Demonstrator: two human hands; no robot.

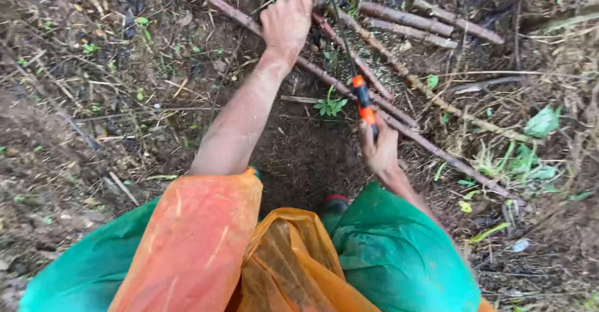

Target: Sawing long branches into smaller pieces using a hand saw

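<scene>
My left hand [287,20] reaches far forward and grips a thin brown stem [324,28] near the top of the view. Closer to me, my right hand [379,151] is closed around the orange and black handle [364,103] of a hand saw. Its dark narrow blade [342,31] points away from me, across the stems and up to my left hand. Several long brown stems [430,143] lie crossed on the dark soil beneath both hands.
Cut stems [412,20] are piled at the top right. Small green plants [329,105] and leaves [541,122] dot the muddy ground. Green and orange plastic rainwear [249,256] covers my body at the bottom, with a boot toe [335,203] showing.
</scene>
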